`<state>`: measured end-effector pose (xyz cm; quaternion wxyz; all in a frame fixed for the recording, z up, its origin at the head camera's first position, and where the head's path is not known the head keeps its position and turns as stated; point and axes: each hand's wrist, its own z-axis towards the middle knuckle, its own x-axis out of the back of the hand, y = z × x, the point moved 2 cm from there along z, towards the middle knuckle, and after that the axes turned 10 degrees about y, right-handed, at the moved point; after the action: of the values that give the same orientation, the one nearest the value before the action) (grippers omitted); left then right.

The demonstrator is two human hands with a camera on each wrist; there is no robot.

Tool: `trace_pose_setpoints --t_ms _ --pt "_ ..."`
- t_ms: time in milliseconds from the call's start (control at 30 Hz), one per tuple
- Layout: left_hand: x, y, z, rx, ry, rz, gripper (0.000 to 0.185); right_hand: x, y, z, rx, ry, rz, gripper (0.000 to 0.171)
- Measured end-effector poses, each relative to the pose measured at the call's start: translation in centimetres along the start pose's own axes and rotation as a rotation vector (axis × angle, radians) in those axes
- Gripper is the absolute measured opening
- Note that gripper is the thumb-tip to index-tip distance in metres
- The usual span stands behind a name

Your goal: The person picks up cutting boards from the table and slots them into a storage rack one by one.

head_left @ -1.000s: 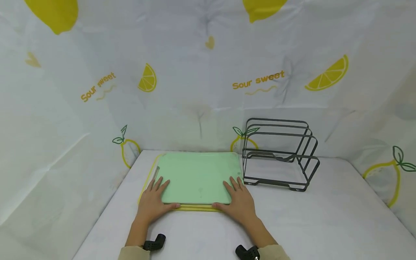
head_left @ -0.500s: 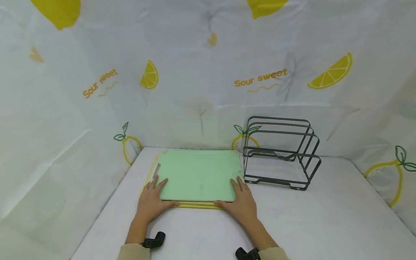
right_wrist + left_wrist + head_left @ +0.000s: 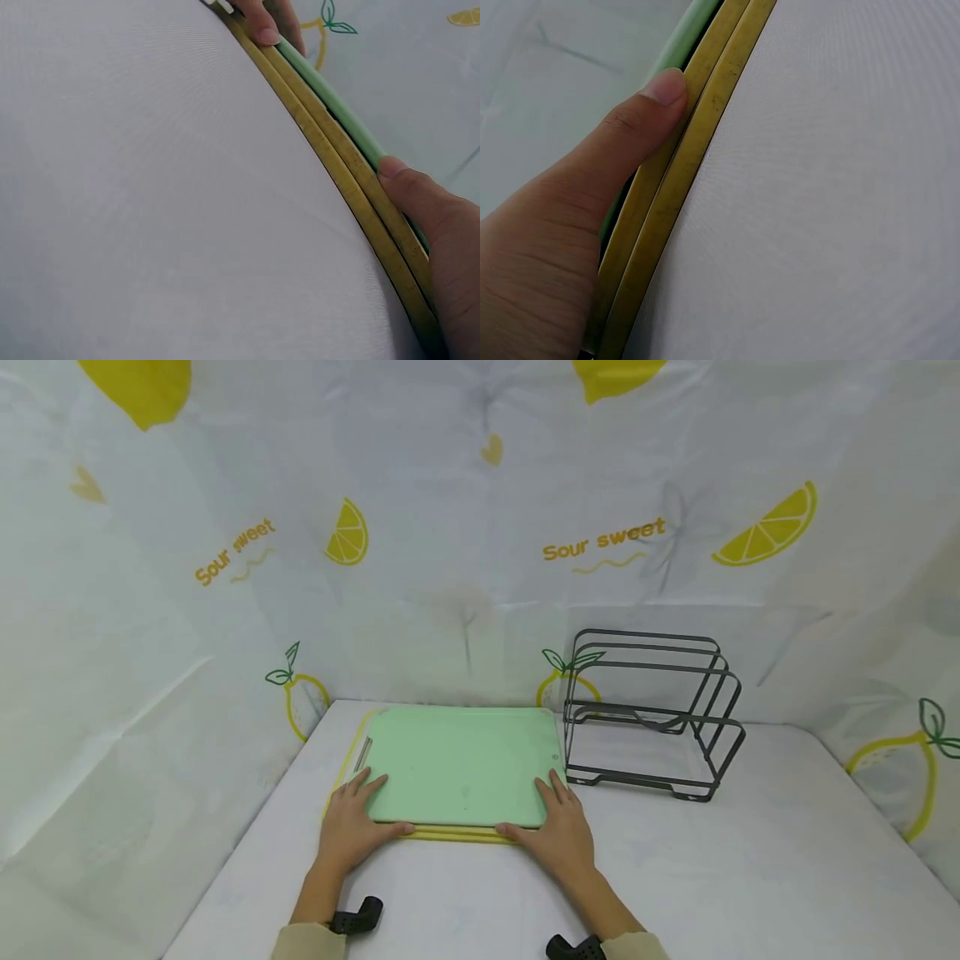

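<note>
A pale green cutting board (image 3: 461, 760) lies flat on top of a stack, with two yellow-edged boards (image 3: 457, 835) under it. My left hand (image 3: 348, 827) rests at the stack's front left corner, fingers spread along the side and over the green top. In the left wrist view, the left thumb (image 3: 641, 112) presses against the upper yellow edge and the green rim. My right hand (image 3: 562, 835) mirrors it at the front right corner, fingers spread on the green board. Its thumb (image 3: 412, 191) touches the green board's front edge in the right wrist view.
A black wire rack (image 3: 652, 785) with several upright frames stands just right of the stack, near the back of the white-covered table (image 3: 750, 860). Behind rises a white lemon-print sheet (image 3: 450, 527). A slim metallic strip (image 3: 363, 754) shows at the green board's left edge.
Both hands keep nearly the same places on the stack, with only slight shifts of the fingers. The whole head view has drifted slightly; rack and boards stay put.
</note>
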<state>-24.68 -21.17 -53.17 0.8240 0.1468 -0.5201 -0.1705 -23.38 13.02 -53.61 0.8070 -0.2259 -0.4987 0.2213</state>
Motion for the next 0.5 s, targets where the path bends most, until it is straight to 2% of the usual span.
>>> trace_pose_setpoints --t_ms 367,500 --pt "0.01 0.15 -0.21 -0.013 0.033 -0.035 0.099 0.33 -0.16 -0.21 -0.053 0.011 0.02 0.12" --pt "0.14 -0.03 -0.11 -0.013 0.066 -0.072 0.088 0.37 -0.22 -0.21 -0.048 0.025 -0.001 0.121"
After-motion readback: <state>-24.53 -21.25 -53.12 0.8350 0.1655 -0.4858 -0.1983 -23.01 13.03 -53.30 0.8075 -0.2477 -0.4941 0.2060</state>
